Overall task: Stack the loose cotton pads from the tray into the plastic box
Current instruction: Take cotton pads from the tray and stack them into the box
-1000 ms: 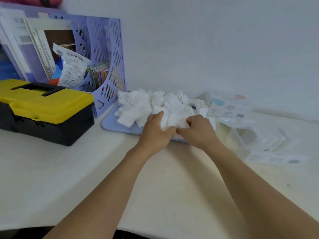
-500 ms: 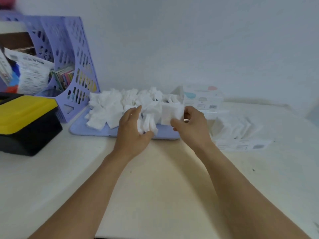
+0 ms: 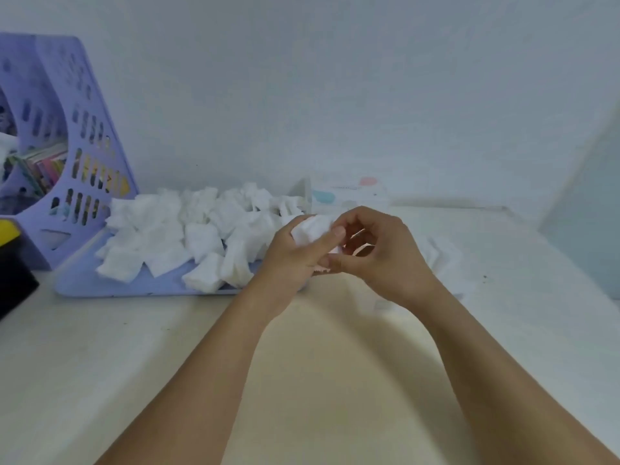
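A lilac tray (image 3: pixel 100 286) lies on the table, heaped with several loose white cotton pads (image 3: pixel 188 236). My left hand (image 3: pixel 295 253) grips a bunch of white cotton pads (image 3: pixel 313 228) lifted just right of the tray. My right hand (image 3: pixel 385 256) meets it from the right, its fingers curled and pinching the same bunch. The clear plastic box (image 3: pixel 443 260) with pads inside lies behind and right of my right hand, mostly hidden. Its open lid (image 3: pixel 349 193) with pastel dots stands behind the hands.
A lilac perforated file rack (image 3: pixel 67 156) with books stands at the back left. A black and yellow toolbox (image 3: pixel 13 263) shows at the left edge. A white wall runs behind the table, and a pale panel (image 3: pixel 583 209) rises at the right.
Both hands lifted pads off the tray, parted, then came together right of the tray around one bunch. The view has swung right, pushing the toolbox and rack toward the left edge.
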Motion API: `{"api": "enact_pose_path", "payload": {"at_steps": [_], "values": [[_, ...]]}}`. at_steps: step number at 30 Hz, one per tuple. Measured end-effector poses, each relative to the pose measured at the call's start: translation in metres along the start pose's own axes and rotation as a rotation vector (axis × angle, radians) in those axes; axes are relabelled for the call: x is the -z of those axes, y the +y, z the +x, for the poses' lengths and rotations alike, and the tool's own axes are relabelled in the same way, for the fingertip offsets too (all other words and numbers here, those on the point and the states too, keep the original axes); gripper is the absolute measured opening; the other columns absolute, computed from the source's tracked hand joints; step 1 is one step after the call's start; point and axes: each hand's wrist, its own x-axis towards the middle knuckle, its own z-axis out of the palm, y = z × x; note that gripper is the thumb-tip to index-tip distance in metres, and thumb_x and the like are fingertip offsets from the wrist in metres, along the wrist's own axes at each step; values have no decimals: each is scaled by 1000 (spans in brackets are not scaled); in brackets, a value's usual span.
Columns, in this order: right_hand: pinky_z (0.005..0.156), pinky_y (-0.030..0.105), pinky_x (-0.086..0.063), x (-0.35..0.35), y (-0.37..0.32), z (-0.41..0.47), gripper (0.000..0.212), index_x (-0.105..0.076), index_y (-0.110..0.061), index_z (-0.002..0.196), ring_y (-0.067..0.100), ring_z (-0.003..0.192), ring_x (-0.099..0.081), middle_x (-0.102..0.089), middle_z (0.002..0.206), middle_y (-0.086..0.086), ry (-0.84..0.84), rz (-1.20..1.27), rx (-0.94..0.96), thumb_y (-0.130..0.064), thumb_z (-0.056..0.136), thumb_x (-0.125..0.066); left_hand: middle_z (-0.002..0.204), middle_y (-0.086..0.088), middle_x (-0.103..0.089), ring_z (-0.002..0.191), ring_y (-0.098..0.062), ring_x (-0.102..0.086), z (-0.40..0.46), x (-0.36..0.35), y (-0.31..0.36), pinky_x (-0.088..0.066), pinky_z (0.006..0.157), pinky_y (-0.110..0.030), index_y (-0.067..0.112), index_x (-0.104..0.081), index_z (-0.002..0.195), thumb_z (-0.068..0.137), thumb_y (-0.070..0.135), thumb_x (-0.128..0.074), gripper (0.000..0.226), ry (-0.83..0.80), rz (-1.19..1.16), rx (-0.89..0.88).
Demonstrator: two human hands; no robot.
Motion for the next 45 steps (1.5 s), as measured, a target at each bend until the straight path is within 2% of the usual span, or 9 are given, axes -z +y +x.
{"api": "enact_pose_path", "payload": {"at_steps": [3, 9, 14, 16, 21, 25, 32, 41, 45], "values": [[63, 21, -52, 7, 9, -6, 62, -59, -31, 120, 10, 74, -67, -65, 100, -10, 48, -36, -3, -30, 68, -93, 109, -12, -74, 103, -29, -73, -1, -3, -1, -61, 83, -45, 18, -66, 120, 78, 47, -80, 53, -71, 60, 18], [75, 14, -45, 4, 13, -8, 52, -68, -31, 123, 13, 96, -60, -59, 110, -6, -55, -154, 180, -36, 74, -83, 105, -9, -70, 100, -18, -69, -10, -5, 0, -58, 82, -33, 13, -69, 118, 99, 10, -59, 22, -267, -116, 171], [92, 49, -53, 15, 14, -5, 29, -70, -24, 120, 18, 110, -63, -63, 119, -6, -168, 79, 90, -20, 93, -63, 97, -9, -69, 87, -22, -70, -9, -2, 1, -56, 64, -32, 15, -66, 112, 78, -9, -55, 44, -325, -9, 110], [94, 51, -53, 14, 13, -5, 26, -70, -18, 118, 22, 109, -66, -70, 114, -3, -184, 82, 126, -9, 96, -62, 96, -8, -65, 80, -22, -66, -9, -6, 3, -50, 55, -29, 20, -68, 111, 74, -12, -56, 50, -340, -1, 83], [94, 46, -53, 12, 16, -6, 28, -73, -25, 111, 19, 117, -64, -71, 115, -7, -53, 41, 220, -8, 89, -67, 79, -1, -65, 76, -18, -63, -7, -6, 4, -48, 51, -26, 14, -65, 103, 66, 0, -63, 40, -259, -101, 112], [89, 40, -53, 9, 18, -6, 25, -75, -20, 103, 18, 113, -64, -71, 113, -2, 0, -4, 283, -7, 82, -70, 86, -1, -69, 76, -16, -68, -9, -5, 3, -52, 54, -28, 7, -57, 125, 78, -8, -64, 50, -243, -51, 129], [95, 38, -50, 15, 14, -8, 22, -73, -13, 93, 20, 114, -64, -68, 117, 1, -43, -72, 305, -5, 72, -75, 106, -8, -62, 79, -15, -65, -12, -7, 2, -53, 57, -27, 12, -50, 126, 69, -5, -68, 62, -202, 210, 26], [101, 40, -50, 20, 5, -10, 61, -58, -17, 130, 20, 115, -64, -70, 114, -6, -167, -3, 208, 6, 78, -78, 109, 10, -59, 90, -6, -65, -17, -5, -3, -52, 64, -17, 33, -33, 128, 82, 2, -73, 68, -141, 458, -146], [97, 47, -53, 31, 12, -6, 36, -68, -12, 120, 25, 114, -65, -69, 118, 1, -106, 37, 195, 6, 89, -69, 106, 10, -68, 92, -13, -70, -12, 0, -4, -61, 72, -30, 28, -58, 116, 83, 14, -80, 43, -53, 402, -257]]}}
